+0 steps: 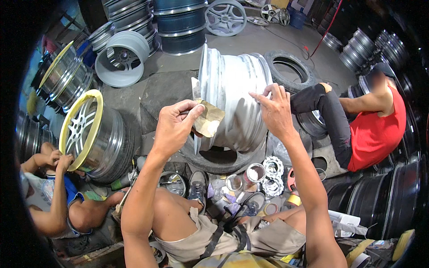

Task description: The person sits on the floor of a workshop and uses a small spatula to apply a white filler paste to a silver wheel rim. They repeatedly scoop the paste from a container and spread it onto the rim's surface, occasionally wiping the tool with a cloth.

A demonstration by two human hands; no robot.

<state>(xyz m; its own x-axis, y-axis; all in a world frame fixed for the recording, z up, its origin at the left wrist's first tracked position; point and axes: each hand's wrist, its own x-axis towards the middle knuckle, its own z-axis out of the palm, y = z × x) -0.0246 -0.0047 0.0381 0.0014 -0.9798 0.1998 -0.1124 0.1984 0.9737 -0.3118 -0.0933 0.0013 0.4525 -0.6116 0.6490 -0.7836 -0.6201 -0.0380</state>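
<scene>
A silver-white wheel rim (237, 96) stands on edge on a tire (216, 163) lying in front of me. My left hand (176, 123) is closed, pinching a creased, tan-gold sheet that looks like sandpaper (209, 119) between thumb and fingers, close to the rim's left edge. On the rim's right side, the index finger of my right hand (276, 109) is stretched out to the surface, the other fingers loosely bent. That hand holds nothing.
At left, a person's hands work at yellow tape (96, 96) around another rim. A person in a red top (380, 129) sits at right. Cans (255, 173) and white toothed rings (272, 169) lie near my feet. Stacked rims (181, 27) stand behind.
</scene>
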